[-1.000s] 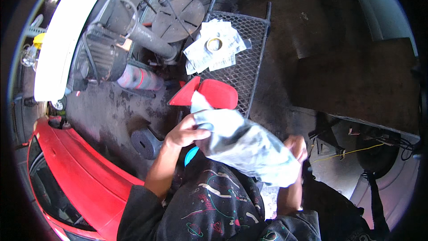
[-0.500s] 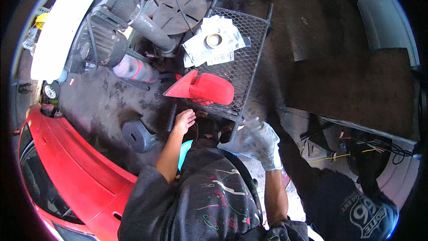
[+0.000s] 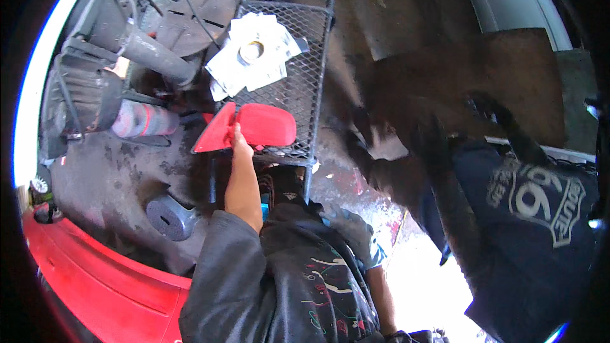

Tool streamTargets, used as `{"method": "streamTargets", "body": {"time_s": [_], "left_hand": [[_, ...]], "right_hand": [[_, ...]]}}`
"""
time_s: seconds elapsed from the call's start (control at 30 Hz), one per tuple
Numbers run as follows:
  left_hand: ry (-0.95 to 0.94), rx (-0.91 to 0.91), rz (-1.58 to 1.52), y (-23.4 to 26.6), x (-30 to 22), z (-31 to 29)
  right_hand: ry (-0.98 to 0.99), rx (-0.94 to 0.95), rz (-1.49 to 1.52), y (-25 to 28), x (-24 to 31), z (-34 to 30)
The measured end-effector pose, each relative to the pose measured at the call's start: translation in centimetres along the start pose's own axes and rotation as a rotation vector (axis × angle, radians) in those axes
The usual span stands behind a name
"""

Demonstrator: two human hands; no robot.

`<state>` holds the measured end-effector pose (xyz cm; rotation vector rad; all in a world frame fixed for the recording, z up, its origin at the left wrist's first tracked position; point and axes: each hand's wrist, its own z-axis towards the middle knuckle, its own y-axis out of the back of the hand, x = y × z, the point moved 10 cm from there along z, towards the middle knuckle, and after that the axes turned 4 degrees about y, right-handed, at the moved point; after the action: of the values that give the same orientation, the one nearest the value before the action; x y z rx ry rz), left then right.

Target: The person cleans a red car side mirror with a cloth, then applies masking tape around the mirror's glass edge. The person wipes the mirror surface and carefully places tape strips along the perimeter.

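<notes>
A red car side mirror [image 3: 267,125] rests on the near end of a black wire-mesh stand [image 3: 305,98]. My bare left hand [image 3: 241,141] has hold of it where the triangular base meets the rounded housing; some of the fingers are hidden by the mirror. My right hand [image 3: 353,231], in a grey glove, is low against the front of my dark, paint-spattered shirt [image 3: 318,279]. Shadow makes its fingers hard to make out. Beyond the mirror, a roll of tape [image 3: 251,53] sits on sheets of printed paper [image 3: 267,32].
A co-worker in a dark shirt [image 3: 508,216] leans in at the right, near a large brown board [image 3: 470,82]. Red car bodywork [image 3: 114,273] fills the lower left. A dark stool [image 3: 170,217], a grey-and-red cylinder [image 3: 146,119] and a machine with a round slotted table [image 3: 197,16] stand left.
My left hand has reached forward from short of the stand and taken hold of the mirror. My gloved right hand has drawn back toward my body. The co-worker has come further into view.
</notes>
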<state>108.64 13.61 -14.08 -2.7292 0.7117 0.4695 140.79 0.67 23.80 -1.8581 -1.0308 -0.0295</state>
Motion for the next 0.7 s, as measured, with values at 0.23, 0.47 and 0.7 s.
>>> {"method": "streamTargets", "body": {"time_s": [0.23, 0.47, 0.7], "left_hand": [[0.069, -0.202, -0.069, -1.0, -1.1, -3.5], [-0.054, -0.420, -0.093, 1.2, -2.3, -2.7], [-0.137, -0.457, -0.127, 2.5, -1.7, -4.9]], "right_hand": [[0.061, -0.127, 0.158, -1.6, 0.7, -0.5], [0.108, -0.213, 0.121, -2.5, 1.8, 0.1], [0.299, -0.528, -0.664, 0.7, 4.6, -2.9]]}}
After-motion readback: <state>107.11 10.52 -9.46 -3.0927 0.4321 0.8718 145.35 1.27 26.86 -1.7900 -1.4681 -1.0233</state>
